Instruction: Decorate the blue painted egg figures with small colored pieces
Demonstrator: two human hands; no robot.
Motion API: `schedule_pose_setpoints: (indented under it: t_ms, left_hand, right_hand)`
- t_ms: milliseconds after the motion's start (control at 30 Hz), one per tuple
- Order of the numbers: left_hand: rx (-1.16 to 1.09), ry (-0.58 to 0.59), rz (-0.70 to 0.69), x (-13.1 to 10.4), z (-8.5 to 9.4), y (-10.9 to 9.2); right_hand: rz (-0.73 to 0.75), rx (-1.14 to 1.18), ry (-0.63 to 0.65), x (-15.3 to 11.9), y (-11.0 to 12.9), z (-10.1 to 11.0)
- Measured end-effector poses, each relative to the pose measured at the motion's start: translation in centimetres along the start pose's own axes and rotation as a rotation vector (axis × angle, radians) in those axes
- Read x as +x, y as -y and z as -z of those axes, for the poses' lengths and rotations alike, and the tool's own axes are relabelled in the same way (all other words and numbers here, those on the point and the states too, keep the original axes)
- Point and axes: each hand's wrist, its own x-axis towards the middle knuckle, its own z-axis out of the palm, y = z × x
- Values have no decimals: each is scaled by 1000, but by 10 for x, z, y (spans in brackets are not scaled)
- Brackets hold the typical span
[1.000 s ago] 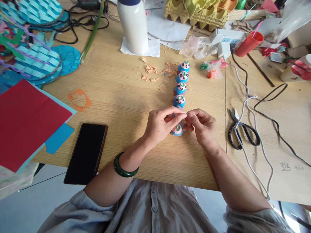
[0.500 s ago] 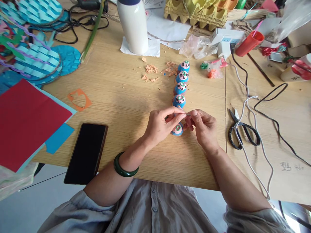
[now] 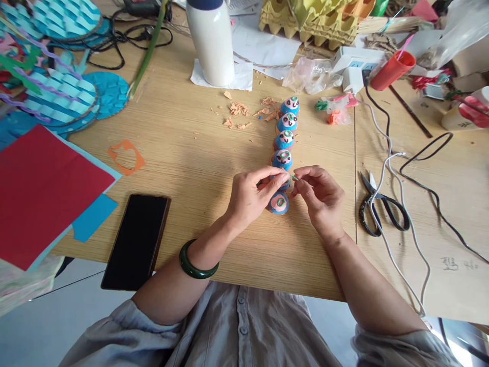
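While pinching a thin green strip point(image 3: 294, 178) between thumb and forefinger of the right hand point(image 3: 324, 201), hold the left hand point(image 3: 248, 196) just beside it with thumb and forefinger drawn together; cannot tell whether also gripping the strip's other end. Have both hands at the near end of a row of small blue-and-pink domes point(image 3: 283, 157), running away across the wooden table point(image 3: 267, 255). Count six, with the second nearest mostly hidden behind the left hand. See green and dark marks on the farther four, and a green ring on the pink top of the nearest dome point(image 3: 278, 203). Wear a dark green bangle point(image 3: 191, 270) on the left wrist. Find black-handled scissors point(image 3: 373, 190) to the right, partly open and crossed by a white cable point(image 3: 428, 270). To the left, see a phone point(image 3: 135, 242) jutting over the table's near edge, then an orange paper cut-out point(image 3: 138, 162) and a red sheet point(image 3: 57, 193). Farther out, notice pale orange shavings point(image 3: 237, 108) left of the row's far end, then a white bottle point(image 3: 212, 46) standing on paper, a yellow egg carton point(image 3: 317, 25) and a tilted red cup point(image 3: 393, 71).
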Motion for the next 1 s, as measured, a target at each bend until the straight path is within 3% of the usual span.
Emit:
schedule_pose_setpoints:
  t_ms: [333, 667, 1000]
  left_hand:
    - [-46, 24, -5, -1, -3, 2]
    - [-68, 59, 32, -3, -2, -3]
    - [-12, 68, 3, -1, -2, -3]
  right_hand:
    - [-22, -27, 5, -1, -1, -1]
    - [-69, -62, -93, 0, 1, -3]
    - [48, -242, -63, -4, -3, 0]
